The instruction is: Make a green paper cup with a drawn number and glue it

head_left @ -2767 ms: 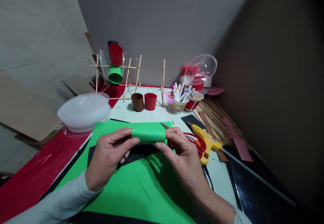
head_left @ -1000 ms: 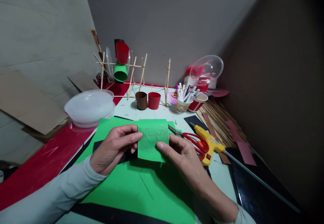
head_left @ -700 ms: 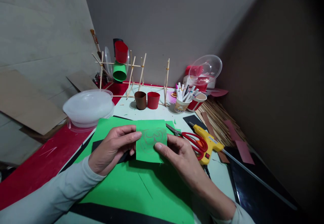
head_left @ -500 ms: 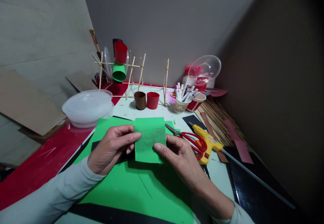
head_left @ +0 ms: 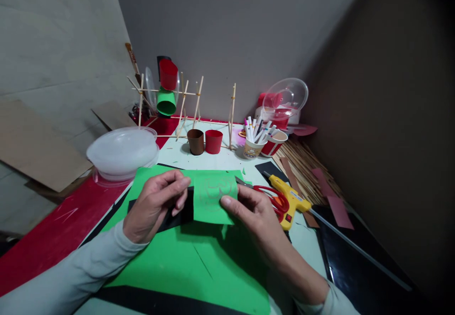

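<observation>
My right hand (head_left: 250, 210) pinches a small green paper piece (head_left: 213, 199) with a pencilled outline on it, thumb on its right edge. My left hand (head_left: 156, 203) is closed on a black paper piece (head_left: 181, 213) that sits just behind and left of the green one. Both pieces are held just above a large green sheet (head_left: 185, 267) lying on the table.
Red-handled scissors (head_left: 270, 196) and a yellow glue gun (head_left: 287, 199) lie right of my hands. A clear lidded bowl (head_left: 122, 151) sits left. Brown cup (head_left: 195, 142), red cup (head_left: 213, 141), marker cups (head_left: 254, 142) and a stick frame (head_left: 185, 111) stand behind.
The green piece was a roll, then opened flat showing the outline. My left hand has let go of its left edge and drawn the black piece out leftward; the right hand keeps the green piece.
</observation>
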`<state>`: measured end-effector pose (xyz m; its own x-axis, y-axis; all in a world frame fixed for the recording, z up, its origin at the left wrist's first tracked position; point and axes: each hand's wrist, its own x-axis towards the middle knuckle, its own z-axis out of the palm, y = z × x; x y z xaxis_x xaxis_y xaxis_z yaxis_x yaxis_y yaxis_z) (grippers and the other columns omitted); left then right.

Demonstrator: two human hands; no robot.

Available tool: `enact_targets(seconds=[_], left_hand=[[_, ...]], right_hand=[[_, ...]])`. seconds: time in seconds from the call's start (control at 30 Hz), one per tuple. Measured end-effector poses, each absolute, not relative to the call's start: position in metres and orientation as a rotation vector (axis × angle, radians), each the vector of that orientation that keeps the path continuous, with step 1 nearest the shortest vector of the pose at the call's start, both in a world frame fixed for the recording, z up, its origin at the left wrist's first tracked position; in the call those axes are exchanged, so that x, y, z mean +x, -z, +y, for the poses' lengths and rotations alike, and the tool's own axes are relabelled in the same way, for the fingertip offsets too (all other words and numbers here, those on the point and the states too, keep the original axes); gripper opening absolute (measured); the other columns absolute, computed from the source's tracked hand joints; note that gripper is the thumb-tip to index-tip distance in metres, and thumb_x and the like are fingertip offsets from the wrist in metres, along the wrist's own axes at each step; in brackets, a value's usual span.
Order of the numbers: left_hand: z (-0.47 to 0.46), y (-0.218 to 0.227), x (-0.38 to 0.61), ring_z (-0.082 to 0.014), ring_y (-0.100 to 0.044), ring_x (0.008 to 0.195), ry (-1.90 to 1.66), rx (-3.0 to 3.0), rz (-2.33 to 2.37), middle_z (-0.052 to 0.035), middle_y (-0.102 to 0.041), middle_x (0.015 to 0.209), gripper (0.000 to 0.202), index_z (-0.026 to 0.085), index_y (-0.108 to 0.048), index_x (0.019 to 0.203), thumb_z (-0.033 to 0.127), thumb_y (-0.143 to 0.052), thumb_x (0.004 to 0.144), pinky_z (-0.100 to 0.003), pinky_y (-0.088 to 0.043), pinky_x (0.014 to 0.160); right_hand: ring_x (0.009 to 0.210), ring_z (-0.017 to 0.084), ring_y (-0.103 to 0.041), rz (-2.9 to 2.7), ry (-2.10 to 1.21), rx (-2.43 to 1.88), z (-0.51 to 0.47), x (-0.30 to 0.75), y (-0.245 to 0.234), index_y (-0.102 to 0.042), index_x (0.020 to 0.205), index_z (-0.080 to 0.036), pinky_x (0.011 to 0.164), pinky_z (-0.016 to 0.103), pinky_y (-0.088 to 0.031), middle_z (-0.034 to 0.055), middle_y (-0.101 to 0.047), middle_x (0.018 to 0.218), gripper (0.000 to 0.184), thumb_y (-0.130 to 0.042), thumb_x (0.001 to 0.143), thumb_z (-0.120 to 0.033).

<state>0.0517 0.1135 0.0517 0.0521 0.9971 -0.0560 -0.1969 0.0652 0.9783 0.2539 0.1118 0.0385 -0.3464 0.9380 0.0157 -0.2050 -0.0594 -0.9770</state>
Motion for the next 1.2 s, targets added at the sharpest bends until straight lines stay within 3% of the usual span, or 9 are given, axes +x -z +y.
enact_targets(seconds=[0.13, 0.23, 0.4, 0.5, 0.67, 0.73, 0.87, 1.0, 1.2], left_hand=[[0.117, -0.049, 0.050, -0.0084, -0.048, 0.050, -1.284, 1.099, 1.106, 0.0041, -0.055, 0.058, 0.032, 0.019, -0.058, 0.068, 0.043, -0.077, 0.078, -0.018, -0.037, 0.044], [0.118, -0.044, 0.051, -0.0081, -0.055, 0.058, -1.314, 1.148, 1.174, 0.0016, -0.065, 0.073, 0.023, 0.018, -0.069, 0.083, 0.036, -0.081, 0.076, -0.018, -0.045, 0.053], [0.116, -0.042, 0.053, -0.0186, -0.063, 0.106, -1.334, 1.375, 1.232, -0.0065, -0.065, 0.129, 0.051, 0.023, -0.066, 0.123, 0.034, -0.081, 0.075, -0.027, -0.053, 0.088], [0.115, -0.040, 0.054, -0.0194, -0.066, 0.093, -1.218, 1.409, 1.217, -0.0070, -0.069, 0.111, 0.059, 0.020, -0.063, 0.130, 0.038, -0.077, 0.076, -0.031, -0.056, 0.085], [0.109, -0.038, 0.055, -0.0099, -0.054, 0.056, -1.196, 1.519, 1.227, 0.0060, -0.057, 0.072, 0.066, 0.030, -0.051, 0.148, 0.033, -0.070, 0.084, -0.020, -0.051, 0.053], [0.107, -0.039, 0.053, -0.0103, -0.058, 0.056, -1.199, 1.600, 1.211, 0.0042, -0.066, 0.079, 0.058, 0.034, -0.056, 0.144, 0.034, -0.068, 0.087, -0.022, -0.055, 0.055], [0.103, -0.039, 0.048, -0.0185, -0.073, 0.093, -1.180, 1.866, 1.189, -0.0012, -0.080, 0.103, 0.022, 0.030, -0.081, 0.103, 0.028, -0.061, 0.093, -0.025, -0.056, 0.082], [0.101, -0.040, 0.048, -0.0160, -0.072, 0.085, -1.184, 1.909, 1.143, 0.0000, -0.080, 0.101, 0.026, 0.033, -0.078, 0.107, 0.022, -0.059, 0.093, -0.022, -0.053, 0.068], [0.103, -0.046, 0.051, -0.0147, -0.066, 0.090, -1.358, 1.958, 1.134, -0.0010, -0.070, 0.093, 0.014, 0.029, -0.081, 0.083, 0.017, -0.073, 0.084, -0.023, -0.052, 0.078]], right_hand=[[0.050, 0.005, -0.043, -1.010, -1.615, -0.817, 0.118, 0.258, -0.040, -0.073, 0.081, -0.016, 0.043, 0.016, -0.036, -0.0042, -0.053, 0.065, 0.024, -0.081, 0.079, -0.039], [0.044, 0.002, -0.038, -0.873, -1.671, -0.766, 0.118, 0.260, -0.046, -0.067, 0.071, -0.013, 0.041, 0.014, -0.033, -0.0063, -0.046, 0.059, 0.028, -0.086, 0.073, -0.035], [0.042, 0.000, -0.035, -0.787, -1.814, -0.682, 0.112, 0.258, -0.054, -0.069, 0.074, -0.013, 0.040, 0.012, -0.033, -0.0075, -0.043, 0.059, 0.025, -0.086, 0.073, -0.030], [0.041, 0.000, -0.035, -0.813, -1.864, -0.648, 0.110, 0.258, -0.056, -0.071, 0.076, -0.013, 0.040, 0.012, -0.034, -0.0073, -0.044, 0.058, 0.022, -0.084, 0.076, -0.031], [0.052, 0.003, -0.044, -0.900, -1.652, -0.762, 0.113, 0.259, -0.051, -0.074, 0.084, -0.016, 0.043, 0.011, -0.038, -0.0033, -0.056, 0.072, 0.022, -0.084, 0.078, -0.035], [0.058, 0.004, -0.047, -0.940, -1.514, -0.826, 0.115, 0.259, -0.046, -0.075, 0.088, -0.019, 0.047, 0.012, -0.041, -0.0030, -0.059, 0.077, 0.020, -0.083, 0.080, -0.036], [0.057, 0.005, -0.045, -1.018, -1.401, -0.907, 0.115, 0.258, -0.041, -0.073, 0.087, -0.021, 0.047, 0.014, -0.040, -0.0047, -0.056, 0.070, 0.021, -0.080, 0.083, -0.041], [0.057, 0.006, -0.044, -1.103, -1.310, -0.945, 0.112, 0.257, -0.042, -0.074, 0.094, -0.021, 0.048, 0.015, -0.039, -0.0043, -0.057, 0.071, 0.024, -0.078, 0.083, -0.042], [0.062, 0.009, -0.051, -1.157, -1.263, -0.947, 0.112, 0.254, -0.044, -0.071, 0.085, -0.020, 0.055, 0.019, -0.046, -0.0032, -0.061, 0.074, 0.022, -0.080, 0.080, -0.040]])
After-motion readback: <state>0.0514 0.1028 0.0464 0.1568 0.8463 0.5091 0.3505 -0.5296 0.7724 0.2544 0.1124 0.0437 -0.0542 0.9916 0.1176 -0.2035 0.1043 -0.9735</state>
